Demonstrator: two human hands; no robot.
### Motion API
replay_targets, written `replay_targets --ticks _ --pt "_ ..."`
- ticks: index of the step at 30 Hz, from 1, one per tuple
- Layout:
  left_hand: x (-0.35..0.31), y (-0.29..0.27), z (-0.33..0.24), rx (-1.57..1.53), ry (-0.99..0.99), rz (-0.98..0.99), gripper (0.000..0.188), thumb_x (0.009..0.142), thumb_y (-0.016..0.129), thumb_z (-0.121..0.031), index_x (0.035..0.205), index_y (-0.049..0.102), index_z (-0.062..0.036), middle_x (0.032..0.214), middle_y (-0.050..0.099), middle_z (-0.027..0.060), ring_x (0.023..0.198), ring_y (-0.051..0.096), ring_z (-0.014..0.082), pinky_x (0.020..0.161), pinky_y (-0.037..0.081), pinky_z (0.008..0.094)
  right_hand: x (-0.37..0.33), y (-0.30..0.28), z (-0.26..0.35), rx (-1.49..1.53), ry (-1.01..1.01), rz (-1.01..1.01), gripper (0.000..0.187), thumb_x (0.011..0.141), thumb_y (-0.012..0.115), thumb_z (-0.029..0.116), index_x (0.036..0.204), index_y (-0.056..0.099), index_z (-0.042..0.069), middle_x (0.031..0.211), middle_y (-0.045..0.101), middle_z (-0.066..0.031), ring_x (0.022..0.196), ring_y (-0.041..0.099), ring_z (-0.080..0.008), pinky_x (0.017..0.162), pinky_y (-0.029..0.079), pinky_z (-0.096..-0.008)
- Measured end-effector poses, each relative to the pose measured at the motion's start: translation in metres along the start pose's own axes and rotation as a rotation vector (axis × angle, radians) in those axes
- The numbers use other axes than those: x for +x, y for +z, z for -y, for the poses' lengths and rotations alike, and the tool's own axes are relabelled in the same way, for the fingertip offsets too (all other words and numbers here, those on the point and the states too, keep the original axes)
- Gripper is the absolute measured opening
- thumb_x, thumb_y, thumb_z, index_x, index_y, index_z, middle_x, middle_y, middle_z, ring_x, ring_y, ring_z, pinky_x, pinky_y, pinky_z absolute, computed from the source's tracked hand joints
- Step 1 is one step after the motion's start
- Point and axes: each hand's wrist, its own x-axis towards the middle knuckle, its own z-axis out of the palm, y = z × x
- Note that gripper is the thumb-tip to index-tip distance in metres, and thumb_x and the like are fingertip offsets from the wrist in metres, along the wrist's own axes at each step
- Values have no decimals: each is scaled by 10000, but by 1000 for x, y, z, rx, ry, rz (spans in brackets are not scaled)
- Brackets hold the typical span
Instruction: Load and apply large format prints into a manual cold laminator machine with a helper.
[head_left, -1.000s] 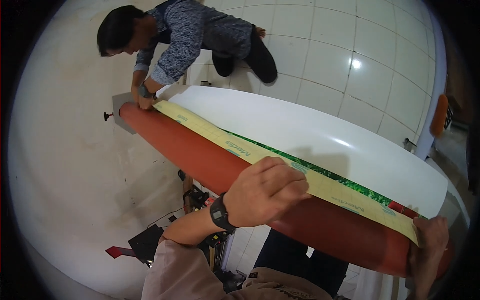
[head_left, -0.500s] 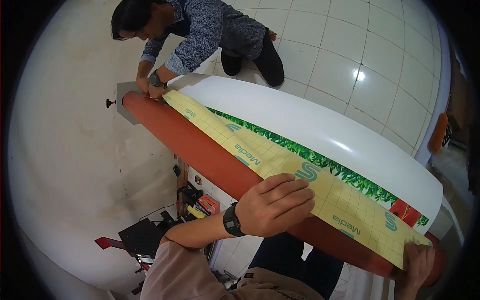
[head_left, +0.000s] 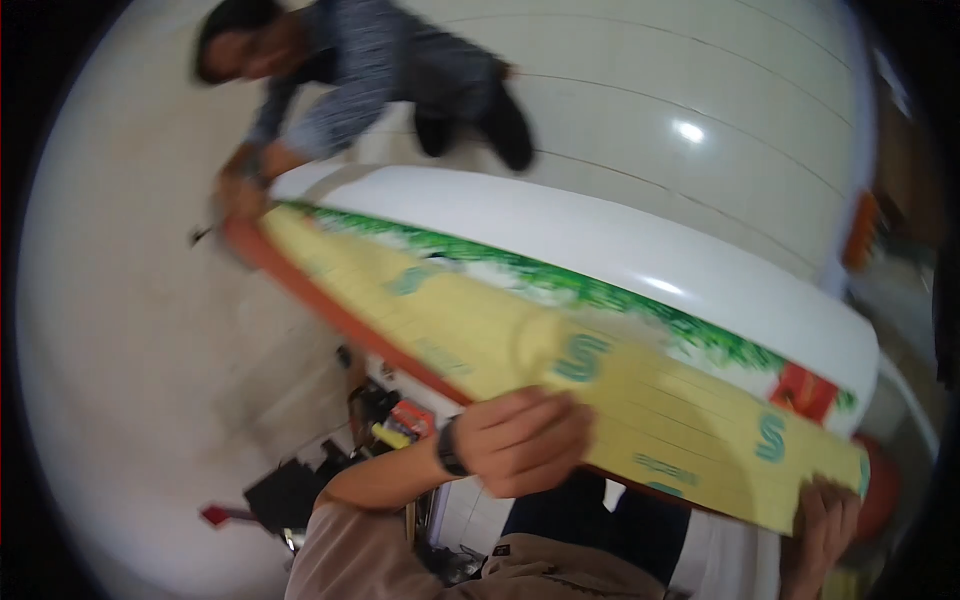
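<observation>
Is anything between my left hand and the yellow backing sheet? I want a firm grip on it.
Nothing visible. Your left hand already rests on the lower edge of the yellow backing sheet, and your right hand holds its near end. The frame is blurred.

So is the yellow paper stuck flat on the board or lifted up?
Lifted up. The yellow paper stands off the board, baring a green strip; both hands hold its near edge.

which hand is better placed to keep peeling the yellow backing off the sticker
Probably the right hand: it grips the free corner of the yellow backing sheet at the near end of the white panel. The left hand lies mid-sheet, pressing from below, better suited to steadying.
</observation>
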Motion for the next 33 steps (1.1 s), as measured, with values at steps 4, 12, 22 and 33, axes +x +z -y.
replay_targets --ticks 4,12,22,33 --pt "-21 -18 -18 115 -32 210 162 804 675 -45 898 555 -100 985 720 68 921 689 213 862 504 392 12 2 3 66 -52 50 307 683 718 64 984 673 21 950 670 -143 820 621 -272 691 521 -392" --pt "-55 -17 -46 66 -146 175 233 956 607 -181 1151 548 -66 1129 681 129 1060 639 293 916 463 439 -4 1 17 -76 -36 -137 238 690 686 116 927 683 87 864 651 -26 773 611 -151 680 499 -271" --pt "-6 -20 -74 74 -259 263 225 873 607 -87 1096 622 -62 1153 664 125 1096 633 334 938 434 466 -4 -2 22 40 28 -64 269 680 685 146 931 676 50 905 637 -46 790 611 -162 707 502 -280" --pt "76 4 -91 -21 -214 523 291 661 706 -72 950 685 -48 1059 668 97 1019 635 326 887 505 478 -20 -43 -24 173 141 261 470 635 738 183 1075 661 37 922 579 -43 841 579 -200 737 469 -344"
